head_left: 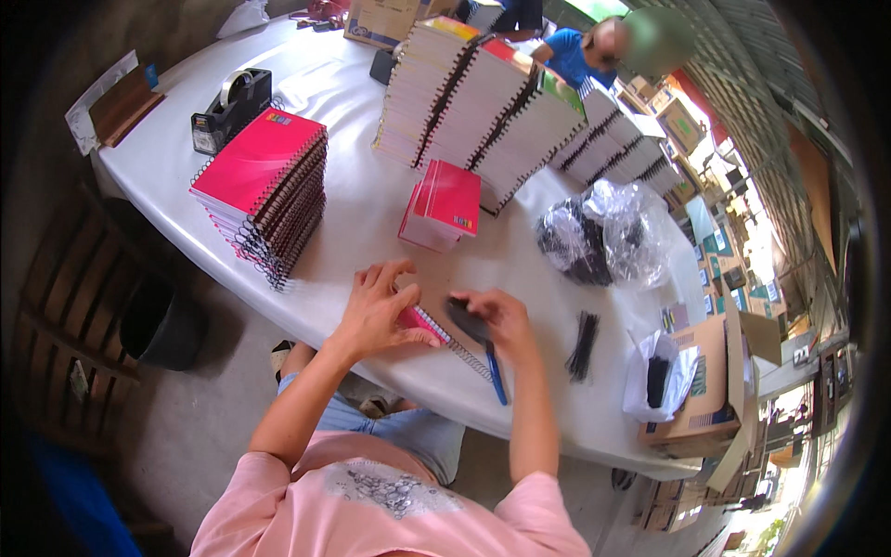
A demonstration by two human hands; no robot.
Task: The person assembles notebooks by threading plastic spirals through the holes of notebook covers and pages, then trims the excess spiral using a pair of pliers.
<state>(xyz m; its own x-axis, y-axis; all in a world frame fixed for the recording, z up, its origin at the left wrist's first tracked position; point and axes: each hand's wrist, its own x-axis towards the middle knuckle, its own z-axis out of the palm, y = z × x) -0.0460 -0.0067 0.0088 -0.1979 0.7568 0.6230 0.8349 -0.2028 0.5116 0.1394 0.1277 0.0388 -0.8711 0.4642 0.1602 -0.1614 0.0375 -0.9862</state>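
Near the table's front edge, my left hand (379, 311) has its fingers curled round a small pink notebook (422, 323) and steadies it. A spiral binding coil (471, 360) runs along the notebook's edge and sticks out past its lower right end. My right hand (504, 325) is closed just right of the notebook on a dark, rounded object (468, 319) whose kind I cannot make out. Below that hand a blue tool handle (497, 379) points toward me; whether it is held or lies on the table I cannot tell. Beyond my hands stands a short stack of small red-covered pads (447, 197).
Left stands a stack of red spiral notebooks (264, 158) beside a black tape dispenser (232, 107). Tall piles of bound books (483, 93) rise behind. To the right are a clear plastic bag (617, 232), black coils (583, 345) and a cardboard box (701, 371). A person (580, 51) is across the table.
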